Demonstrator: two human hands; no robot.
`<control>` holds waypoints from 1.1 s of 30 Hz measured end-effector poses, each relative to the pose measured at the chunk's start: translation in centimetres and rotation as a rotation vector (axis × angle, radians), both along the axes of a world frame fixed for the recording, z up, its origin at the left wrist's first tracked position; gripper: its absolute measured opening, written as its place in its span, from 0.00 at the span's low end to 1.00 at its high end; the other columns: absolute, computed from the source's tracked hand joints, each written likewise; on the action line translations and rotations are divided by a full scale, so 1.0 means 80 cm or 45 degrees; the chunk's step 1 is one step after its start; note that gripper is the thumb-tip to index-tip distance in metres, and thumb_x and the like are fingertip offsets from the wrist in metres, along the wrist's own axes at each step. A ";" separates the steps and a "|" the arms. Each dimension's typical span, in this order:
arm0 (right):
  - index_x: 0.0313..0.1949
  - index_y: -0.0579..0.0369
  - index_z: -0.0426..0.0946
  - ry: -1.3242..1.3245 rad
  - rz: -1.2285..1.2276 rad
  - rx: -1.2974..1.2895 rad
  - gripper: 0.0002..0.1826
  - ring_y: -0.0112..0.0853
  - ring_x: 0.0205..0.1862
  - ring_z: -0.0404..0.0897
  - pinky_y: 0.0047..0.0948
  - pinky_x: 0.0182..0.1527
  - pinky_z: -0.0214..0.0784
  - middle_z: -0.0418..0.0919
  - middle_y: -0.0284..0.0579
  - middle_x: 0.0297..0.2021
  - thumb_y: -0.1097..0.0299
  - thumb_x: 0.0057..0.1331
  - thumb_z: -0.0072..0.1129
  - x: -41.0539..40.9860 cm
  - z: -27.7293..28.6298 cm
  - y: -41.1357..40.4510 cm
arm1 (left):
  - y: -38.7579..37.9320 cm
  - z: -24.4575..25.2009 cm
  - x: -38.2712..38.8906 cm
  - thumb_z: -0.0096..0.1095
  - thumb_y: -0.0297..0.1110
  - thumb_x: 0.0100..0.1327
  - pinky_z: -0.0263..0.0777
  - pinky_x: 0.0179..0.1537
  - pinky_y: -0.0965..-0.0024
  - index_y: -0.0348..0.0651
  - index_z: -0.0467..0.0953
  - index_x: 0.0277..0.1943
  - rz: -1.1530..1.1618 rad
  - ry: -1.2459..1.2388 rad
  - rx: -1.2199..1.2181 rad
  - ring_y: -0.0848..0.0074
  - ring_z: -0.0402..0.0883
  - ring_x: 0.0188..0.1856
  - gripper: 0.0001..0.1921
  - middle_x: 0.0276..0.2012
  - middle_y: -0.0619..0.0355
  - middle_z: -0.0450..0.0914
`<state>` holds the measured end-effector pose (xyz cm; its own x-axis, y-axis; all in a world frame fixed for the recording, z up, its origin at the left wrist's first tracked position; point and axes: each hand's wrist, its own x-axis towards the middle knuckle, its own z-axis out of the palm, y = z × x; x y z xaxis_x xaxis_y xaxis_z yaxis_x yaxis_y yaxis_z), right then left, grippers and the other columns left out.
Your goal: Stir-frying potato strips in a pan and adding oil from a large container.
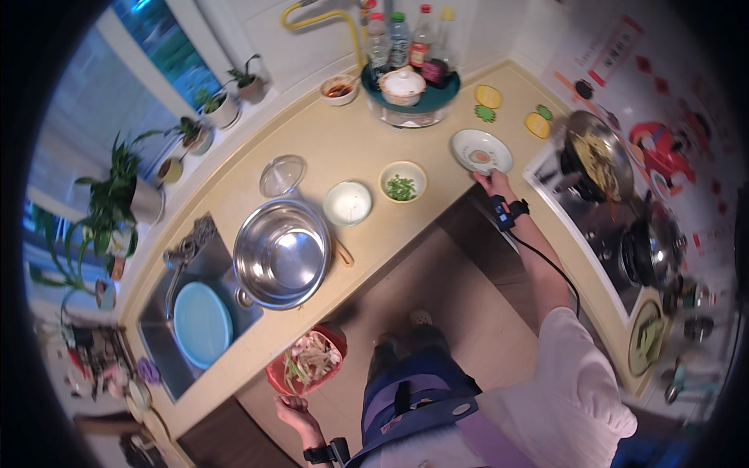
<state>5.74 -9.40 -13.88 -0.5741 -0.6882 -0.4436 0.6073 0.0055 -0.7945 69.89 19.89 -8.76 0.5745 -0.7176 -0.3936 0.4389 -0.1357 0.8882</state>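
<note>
My right hand (494, 182) grips the near rim of a white oval plate (481, 151) with a small print at its middle, at the counter's corner beside the stove. Low in the view, my left hand (294, 409) is loosely curled with nothing visible in it, below a red bin (337, 339) of food scraps. A cream bowl of chopped green onion (401, 187) stands left of the plate. Beside it is a bowl of white contents (347, 203), then a large steel pot (282, 253). On the stove a wok (626, 153) holds cooked strips of food.
A blue basin (203, 325) lies in the sink at left. A glass lid (282, 176) is behind the pot. Bottles and a lidded jar stand on a green turntable (373, 92) at the back. A covered pan (655, 248) and a cutting board (636, 351) are at right.
</note>
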 end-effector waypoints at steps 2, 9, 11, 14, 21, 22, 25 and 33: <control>0.53 0.72 0.56 0.020 0.028 -0.066 0.19 0.50 0.44 0.75 0.43 0.47 0.76 0.68 0.61 0.46 0.81 0.61 0.32 -0.014 -0.015 -0.010 | 0.024 -0.004 -0.006 0.40 0.42 0.67 0.39 0.15 0.77 0.49 0.56 0.23 0.144 0.001 0.149 0.85 0.43 0.14 0.16 0.13 0.69 0.47; 0.56 0.64 0.48 0.189 -0.032 -0.049 0.25 0.54 0.38 0.77 0.49 0.34 0.79 0.67 0.63 0.46 0.86 0.56 0.30 -0.036 -0.055 -0.056 | 0.146 -0.064 0.050 0.43 0.51 0.62 0.50 0.23 0.80 0.52 0.61 0.33 0.295 0.038 0.418 0.84 0.58 0.21 0.13 0.22 0.68 0.59; 0.56 0.64 0.45 0.293 -0.095 0.049 0.26 0.55 0.37 0.77 0.50 0.33 0.79 0.68 0.63 0.44 0.85 0.56 0.32 -0.069 -0.071 -0.062 | 0.144 -0.067 0.046 0.44 0.57 0.60 0.58 0.36 0.73 0.53 0.63 0.34 0.505 0.012 0.545 0.77 0.66 0.33 0.17 0.26 0.67 0.64; 0.54 0.64 0.47 0.380 -0.021 0.313 0.24 0.50 0.34 0.78 0.46 0.28 0.78 0.71 0.58 0.37 0.82 0.57 0.36 -0.068 -0.073 -0.069 | 0.199 -0.106 0.119 0.43 0.59 0.60 0.57 0.43 0.70 0.52 0.69 0.34 0.361 0.123 0.426 0.77 0.68 0.37 0.20 0.28 0.66 0.69; 0.29 0.59 0.71 0.683 0.610 0.085 0.13 0.30 0.22 0.74 0.24 0.26 0.70 0.74 0.41 0.22 0.65 0.65 0.40 -0.059 -0.051 0.033 | 0.139 -0.133 0.269 0.31 0.59 0.64 0.45 0.66 0.62 0.35 0.50 0.65 0.440 0.323 0.186 0.63 0.52 0.67 0.37 0.66 0.47 0.52; 0.32 0.60 0.71 0.266 0.461 0.042 0.13 0.30 0.22 0.75 0.23 0.25 0.69 0.76 0.42 0.24 0.66 0.66 0.39 -0.074 -0.041 0.046 | 0.103 -0.151 0.293 0.29 0.58 0.65 0.45 0.65 0.60 0.35 0.48 0.65 0.402 0.298 0.129 0.61 0.53 0.66 0.36 0.65 0.46 0.52; 0.38 0.60 0.69 0.340 1.039 0.128 0.14 0.24 0.22 0.75 0.22 0.27 0.73 0.75 0.39 0.22 0.60 0.66 0.44 0.167 -0.008 0.166 | 0.123 -0.148 0.369 0.29 0.60 0.65 0.49 0.64 0.59 0.35 0.46 0.66 0.504 0.178 0.093 0.60 0.57 0.64 0.38 0.63 0.43 0.55; 0.35 0.59 0.70 0.355 1.444 0.700 0.10 0.26 0.23 0.76 0.21 0.26 0.70 0.76 0.42 0.23 0.66 0.66 0.44 0.523 0.068 0.498 | 0.013 -0.232 0.400 0.33 0.65 0.63 0.56 0.59 0.60 0.38 0.58 0.59 0.179 0.532 -0.120 0.64 0.63 0.59 0.37 0.55 0.45 0.66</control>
